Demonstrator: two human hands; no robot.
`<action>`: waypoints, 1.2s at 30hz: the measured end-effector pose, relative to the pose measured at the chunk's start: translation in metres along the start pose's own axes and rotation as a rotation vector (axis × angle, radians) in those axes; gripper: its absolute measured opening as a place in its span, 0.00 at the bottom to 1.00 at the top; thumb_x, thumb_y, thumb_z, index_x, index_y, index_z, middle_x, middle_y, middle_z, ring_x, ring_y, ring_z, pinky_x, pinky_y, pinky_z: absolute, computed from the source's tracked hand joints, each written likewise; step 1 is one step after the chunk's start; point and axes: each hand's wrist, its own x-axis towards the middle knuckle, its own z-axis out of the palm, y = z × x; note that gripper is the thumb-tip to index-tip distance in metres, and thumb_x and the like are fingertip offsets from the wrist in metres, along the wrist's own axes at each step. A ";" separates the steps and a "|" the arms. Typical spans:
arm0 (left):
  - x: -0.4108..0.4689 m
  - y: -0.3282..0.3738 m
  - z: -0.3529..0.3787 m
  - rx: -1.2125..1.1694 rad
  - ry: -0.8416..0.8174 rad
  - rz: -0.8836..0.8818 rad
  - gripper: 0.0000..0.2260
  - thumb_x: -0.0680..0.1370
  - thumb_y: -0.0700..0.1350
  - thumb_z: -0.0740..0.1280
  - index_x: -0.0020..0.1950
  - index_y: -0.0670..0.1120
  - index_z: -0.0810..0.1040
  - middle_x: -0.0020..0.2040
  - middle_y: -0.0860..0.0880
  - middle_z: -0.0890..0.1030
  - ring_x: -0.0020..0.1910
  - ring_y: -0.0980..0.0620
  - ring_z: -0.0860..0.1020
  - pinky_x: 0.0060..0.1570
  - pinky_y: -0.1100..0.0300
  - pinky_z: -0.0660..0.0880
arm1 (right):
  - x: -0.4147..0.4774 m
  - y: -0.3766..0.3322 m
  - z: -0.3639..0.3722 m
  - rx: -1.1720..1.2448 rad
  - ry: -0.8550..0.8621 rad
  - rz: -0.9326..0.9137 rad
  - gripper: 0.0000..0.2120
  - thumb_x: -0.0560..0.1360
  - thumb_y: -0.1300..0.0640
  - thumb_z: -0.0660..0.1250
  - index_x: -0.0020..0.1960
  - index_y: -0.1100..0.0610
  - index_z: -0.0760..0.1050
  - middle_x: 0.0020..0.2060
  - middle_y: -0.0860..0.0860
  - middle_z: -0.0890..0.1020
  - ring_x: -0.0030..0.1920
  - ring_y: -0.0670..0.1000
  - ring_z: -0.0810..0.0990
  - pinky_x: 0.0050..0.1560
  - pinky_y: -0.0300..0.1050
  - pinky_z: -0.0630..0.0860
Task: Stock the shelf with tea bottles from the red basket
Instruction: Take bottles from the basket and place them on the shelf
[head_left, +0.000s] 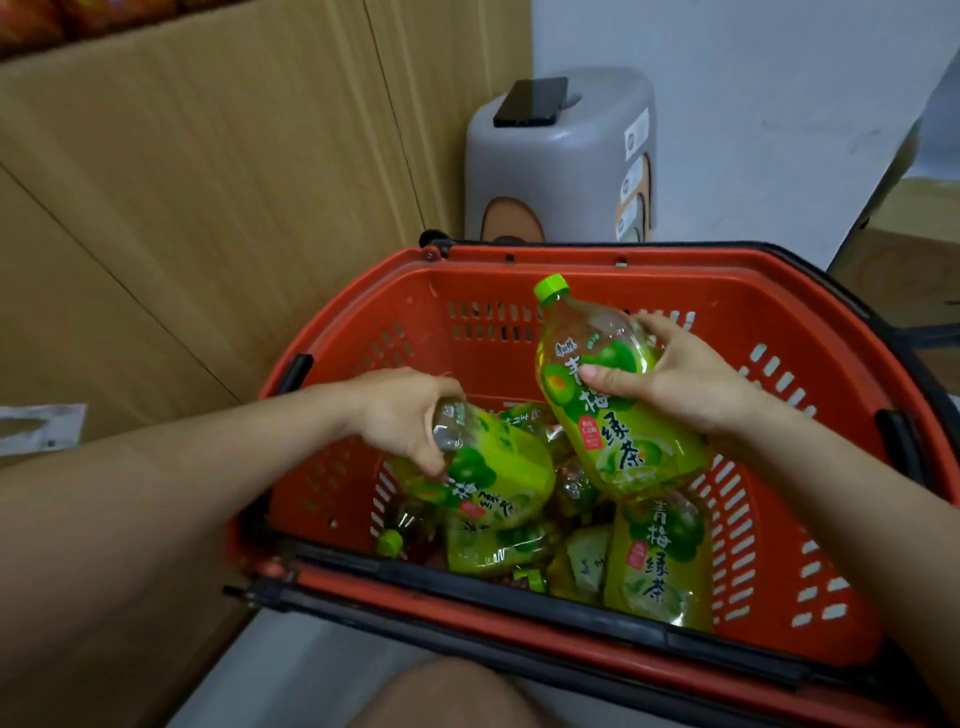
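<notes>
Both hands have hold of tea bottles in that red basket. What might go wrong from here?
1. The left hand grips the lower bottle only near its clear narrow top, so it might slip when lifted.
2. The right hand holds the raised bottle tilted above the red basket; if dropped, it would strike the loose bottles piled below.
3. A phone lies on the grey stool just behind; a swinging bottle could knock it off.

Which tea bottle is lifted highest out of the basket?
The right-hand bottle, gripped by the right hand: raised over the pile, green cap toward the basket's far wall. The left-hand bottle, in the left hand, sits lower among the loose ones.
</notes>
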 end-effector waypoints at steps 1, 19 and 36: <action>-0.013 -0.007 -0.012 0.000 0.070 -0.005 0.33 0.60 0.56 0.78 0.63 0.57 0.71 0.47 0.56 0.80 0.46 0.53 0.78 0.46 0.58 0.77 | -0.002 -0.004 0.002 -0.018 -0.017 -0.022 0.58 0.51 0.35 0.79 0.75 0.49 0.58 0.67 0.47 0.73 0.62 0.53 0.76 0.65 0.51 0.71; -0.350 -0.099 -0.157 -0.072 0.941 -0.284 0.40 0.52 0.62 0.77 0.64 0.59 0.74 0.56 0.60 0.79 0.57 0.59 0.77 0.57 0.62 0.73 | -0.029 -0.212 0.130 0.484 -0.147 -0.531 0.43 0.35 0.32 0.80 0.50 0.30 0.73 0.47 0.45 0.85 0.44 0.53 0.86 0.44 0.55 0.82; -0.500 -0.180 -0.216 0.368 0.332 -0.857 0.43 0.59 0.60 0.80 0.72 0.59 0.67 0.47 0.58 0.80 0.54 0.51 0.77 0.50 0.60 0.73 | -0.073 -0.398 0.337 0.678 -0.481 -0.850 0.30 0.55 0.51 0.77 0.53 0.34 0.70 0.52 0.51 0.83 0.47 0.52 0.85 0.45 0.52 0.83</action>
